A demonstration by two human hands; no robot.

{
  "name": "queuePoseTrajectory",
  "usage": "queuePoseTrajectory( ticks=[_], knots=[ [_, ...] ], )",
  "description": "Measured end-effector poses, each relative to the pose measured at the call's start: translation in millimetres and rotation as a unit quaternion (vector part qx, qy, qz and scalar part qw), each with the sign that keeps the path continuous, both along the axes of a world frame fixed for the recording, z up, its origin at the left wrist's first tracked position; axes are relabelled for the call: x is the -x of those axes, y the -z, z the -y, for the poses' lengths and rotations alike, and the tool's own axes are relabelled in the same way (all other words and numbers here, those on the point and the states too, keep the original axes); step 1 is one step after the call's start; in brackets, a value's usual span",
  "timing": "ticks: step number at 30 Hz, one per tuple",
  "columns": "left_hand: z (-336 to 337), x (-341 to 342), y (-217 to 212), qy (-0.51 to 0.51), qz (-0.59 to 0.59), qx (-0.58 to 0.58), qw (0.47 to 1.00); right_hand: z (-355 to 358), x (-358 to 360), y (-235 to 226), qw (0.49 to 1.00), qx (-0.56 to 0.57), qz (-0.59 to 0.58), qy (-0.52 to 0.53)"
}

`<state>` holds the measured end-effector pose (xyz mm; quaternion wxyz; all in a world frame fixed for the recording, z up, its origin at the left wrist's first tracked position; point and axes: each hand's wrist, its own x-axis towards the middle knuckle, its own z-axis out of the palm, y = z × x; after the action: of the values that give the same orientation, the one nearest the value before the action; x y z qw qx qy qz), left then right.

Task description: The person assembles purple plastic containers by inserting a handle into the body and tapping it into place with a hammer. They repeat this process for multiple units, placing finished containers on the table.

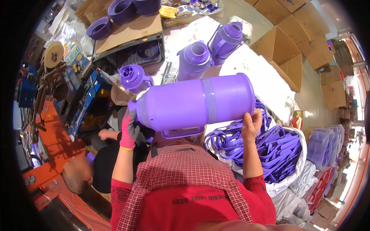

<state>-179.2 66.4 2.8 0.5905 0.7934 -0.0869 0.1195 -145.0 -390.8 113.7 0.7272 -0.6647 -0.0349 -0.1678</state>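
Observation:
A large purple thermos flask [177, 104] lies on its side in the air between my hands, its neck to the left and its base to the right. A darker band rings its body, and a handle shows on the side toward me. My left hand [129, 129], in a pink and grey glove, is closed round the neck end. Bare, my right hand [251, 123] grips the rim of the base with thumb and fingers. Beyond the flask, two more purple flasks [194, 59] stand on the white table [266, 82], beside a shorter-looking purple flask [134, 78].
To the right, a white sack [302, 144] holds many purple straps [275, 154]. A black crate [162, 48] with cardboard and purple rings [99, 29] stands at the far left. Open cardboard boxes [279, 50] are at the far right. Close on my left sits another person [110, 165].

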Motion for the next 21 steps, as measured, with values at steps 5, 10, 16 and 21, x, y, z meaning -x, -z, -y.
queuePoseTrajectory(
  ticks=[5,10,16,21],
  knots=[
    [1.0,-13.8,-28.6,-0.086,-0.074,0.175,0.978,-2.7,-3.0,5.7,0.995,0.017,0.03,-0.088],
    [10.7,-28.5,-27.5,-0.147,-0.186,0.305,0.922,-18.2,-17.9,4.1,0.995,0.03,-0.075,-0.061],
    [5.8,-17.7,-11.3,-0.201,-0.214,0.367,0.882,-20.3,-18.1,15.3,0.995,0.014,-0.002,0.099],
    [-9.6,-23.0,10.1,-0.147,-0.215,0.364,0.894,-7.2,-15.1,31.2,0.99,0.05,-0.098,-0.086]
  ],
)
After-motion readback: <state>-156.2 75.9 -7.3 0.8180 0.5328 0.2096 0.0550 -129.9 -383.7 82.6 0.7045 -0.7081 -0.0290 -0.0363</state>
